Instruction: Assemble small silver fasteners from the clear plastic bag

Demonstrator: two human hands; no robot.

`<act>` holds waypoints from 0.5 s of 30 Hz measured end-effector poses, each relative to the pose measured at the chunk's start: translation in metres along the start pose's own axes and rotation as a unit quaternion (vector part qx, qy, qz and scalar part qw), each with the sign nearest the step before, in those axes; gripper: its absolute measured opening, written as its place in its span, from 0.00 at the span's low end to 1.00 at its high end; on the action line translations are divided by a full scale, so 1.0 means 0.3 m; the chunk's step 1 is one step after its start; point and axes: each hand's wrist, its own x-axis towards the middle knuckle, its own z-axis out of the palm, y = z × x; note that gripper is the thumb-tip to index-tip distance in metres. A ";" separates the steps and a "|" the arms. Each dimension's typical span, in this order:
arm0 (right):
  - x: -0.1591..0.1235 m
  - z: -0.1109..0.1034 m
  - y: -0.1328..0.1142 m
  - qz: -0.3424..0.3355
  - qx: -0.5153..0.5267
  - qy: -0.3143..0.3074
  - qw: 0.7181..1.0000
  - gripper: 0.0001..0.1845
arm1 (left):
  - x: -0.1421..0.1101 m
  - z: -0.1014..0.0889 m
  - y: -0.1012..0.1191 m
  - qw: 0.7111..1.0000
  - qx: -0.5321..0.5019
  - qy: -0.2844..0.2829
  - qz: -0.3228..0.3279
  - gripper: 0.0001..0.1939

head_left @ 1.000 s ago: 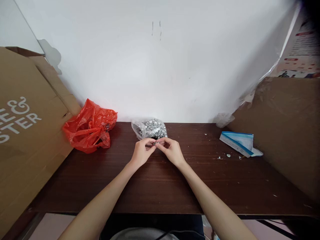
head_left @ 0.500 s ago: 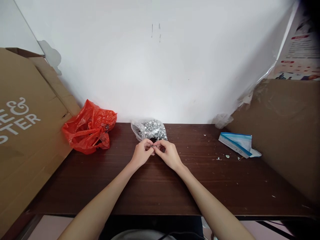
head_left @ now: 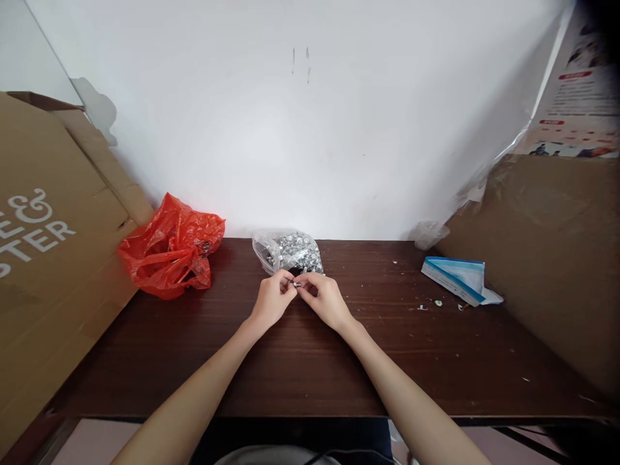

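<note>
Just in front of the clear bag (head_left: 289,251) of small metal parts, at the back of the tabletop (head_left: 300,361), I have both hands meeting over one tiny silver piece (head_left: 296,283). The left hand (head_left: 272,301) is curled, its fingertips pinched narrow on one end of the piece; the right hand (head_left: 325,299) is likewise closed down on the other end, so the piece sits between the two pinches, held just above the wood and touching neither the bag nor the tabletop as far as I can tell. I judge this to be the fitting or twisting stage on a single fastener taken from the bag, though the piece is too small to say what its parts are. The next move, I reckon, calls for fine finger work: one hand steadying, the other turning, with little force and no slip. Against the frame a second ago, both hands have drawn slightly nearer me and lower, away from the bag's mouth, and the fingers have tightened together. The red bag (head_left: 170,255) on the left and the blue-and-white packet (head_left: 458,278) on the right lie as they did.
</note>
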 end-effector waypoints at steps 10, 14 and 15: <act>0.011 -0.012 0.000 0.092 -0.023 -0.005 0.995 0.15 | 0.005 0.004 0.001 0.977 -0.199 -0.047 -0.059 0.17; 0.017 -0.014 0.020 0.134 0.126 -0.005 0.983 0.15 | 0.003 0.002 0.006 0.973 -0.222 -0.051 -0.044 0.18; 0.019 -0.016 0.025 0.144 0.163 -0.012 0.976 0.16 | 0.003 0.002 0.006 0.973 -0.222 -0.046 -0.042 0.18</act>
